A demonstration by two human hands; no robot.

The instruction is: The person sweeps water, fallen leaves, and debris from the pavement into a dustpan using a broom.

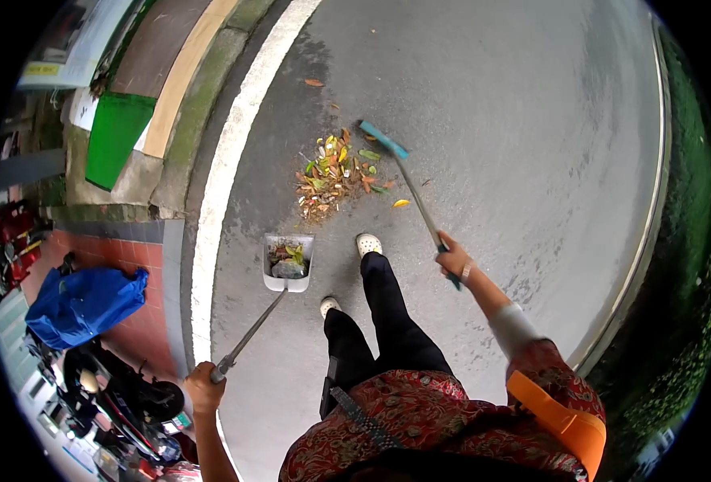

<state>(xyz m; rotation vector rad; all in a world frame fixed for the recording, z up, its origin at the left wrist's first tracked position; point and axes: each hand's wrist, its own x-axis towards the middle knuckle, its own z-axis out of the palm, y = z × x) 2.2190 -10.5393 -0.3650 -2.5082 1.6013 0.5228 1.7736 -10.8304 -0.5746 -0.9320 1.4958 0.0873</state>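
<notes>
My left hand (204, 389) is closed around the end of a long handle that runs to a white dustpan (272, 281) on the asphalt. Leaves and a grey lump lie inside the pan. My right hand (455, 259) grips the stick of a broom (384, 138) with a teal head. That head sits at the upper right of a pile of leaves (331, 181), yellow, brown and green, mixed with small litter. The pile lies beyond the dustpan, a short gap apart from it. One yellow leaf (401, 203) rests apart, near the broom stick.
A white painted line (239, 120) runs along the left of the road (516, 145). Past the curb are a green panel (119, 138), a blue cover (86, 305) and a parked motorcycle (122, 394). Greenery (676, 361) borders the right edge. My shoes (368, 244) stand close to the dustpan.
</notes>
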